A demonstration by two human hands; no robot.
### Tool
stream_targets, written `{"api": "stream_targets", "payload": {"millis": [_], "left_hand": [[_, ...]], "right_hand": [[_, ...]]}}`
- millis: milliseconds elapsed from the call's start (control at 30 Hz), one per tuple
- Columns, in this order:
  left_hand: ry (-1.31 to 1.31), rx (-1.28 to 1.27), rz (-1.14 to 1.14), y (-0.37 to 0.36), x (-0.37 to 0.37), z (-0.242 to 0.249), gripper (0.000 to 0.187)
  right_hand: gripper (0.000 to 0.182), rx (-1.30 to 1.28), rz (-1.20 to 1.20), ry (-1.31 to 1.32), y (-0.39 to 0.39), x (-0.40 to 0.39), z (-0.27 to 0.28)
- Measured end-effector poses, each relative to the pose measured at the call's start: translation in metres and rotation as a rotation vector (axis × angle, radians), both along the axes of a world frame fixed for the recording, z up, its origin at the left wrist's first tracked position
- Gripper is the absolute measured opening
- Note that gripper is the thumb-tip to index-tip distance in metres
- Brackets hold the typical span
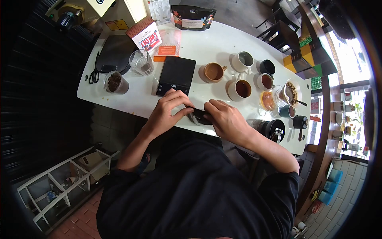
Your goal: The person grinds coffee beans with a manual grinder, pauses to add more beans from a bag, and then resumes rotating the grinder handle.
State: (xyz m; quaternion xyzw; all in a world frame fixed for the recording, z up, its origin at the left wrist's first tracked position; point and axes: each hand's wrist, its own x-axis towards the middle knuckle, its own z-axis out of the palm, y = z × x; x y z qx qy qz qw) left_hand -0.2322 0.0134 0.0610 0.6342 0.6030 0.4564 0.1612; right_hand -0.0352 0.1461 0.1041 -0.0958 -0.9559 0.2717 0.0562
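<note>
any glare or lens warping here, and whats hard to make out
Head view: fisheye bend curves the table, corners black; head view: window at right blown out; head view: dark item between left hand and right hand too murky to identify.

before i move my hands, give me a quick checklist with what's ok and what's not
1. Left hand and right hand both on the dark item: ok
2. Dark item open or closed: cannot tell, fingers cover much of it
3. Scale lying flat on the table: ok
4. Scissors away from both hands: ok
5. Room between right forearm and grinder: not ok, looks tight
6. White mug of dark liquid upright: ok
</note>
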Motion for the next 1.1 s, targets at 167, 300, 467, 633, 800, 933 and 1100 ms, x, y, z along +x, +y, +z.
{"api": "stream_targets", "payload": {"millis": [167, 300, 467, 633, 800, 933, 1100], "left_hand": [[-0.361, 0.039, 0.105, -0.007, -0.018, -0.007, 0.03], [-0.551, 0.051, 0.285, -0.022, -0.032, -0.023, 0.034], [-0.607, 0.002, 0.324, -0.041, -0.032, -0.041, 0.029], [-0.652, -0.088, 0.32, -0.047, -0.017, -0.046, 0.02], [-0.541, -0.455, 0.249, -0.065, -0.009, -0.062, 0.029], [-0.382, -0.303, 0.681, -0.105, 0.008, -0.116, 0.047], [-0.762, -0.344, 0.978, -0.171, 0.02, -0.195, 0.049]], "right_hand": [[0.017, 0.025, -0.002, 0.049, 0.009, -0.004, 0.014], [0.018, 0.081, -0.079, 0.15, 0.029, -0.011, 0.058], [0.014, 0.153, -0.128, 0.313, 0.065, -0.044, 0.105], [0.012, 0.286, -0.146, 0.313, 0.12, -0.101, 0.097], [0.017, 0.396, -0.216, 0.07, 0.174, -0.145, 0.088], [0.017, 0.419, -0.225, 0.1, 0.205, -0.165, 0.057], [0.019, 0.382, -0.299, 0.021, 0.213, -0.17, 0.044]]}}
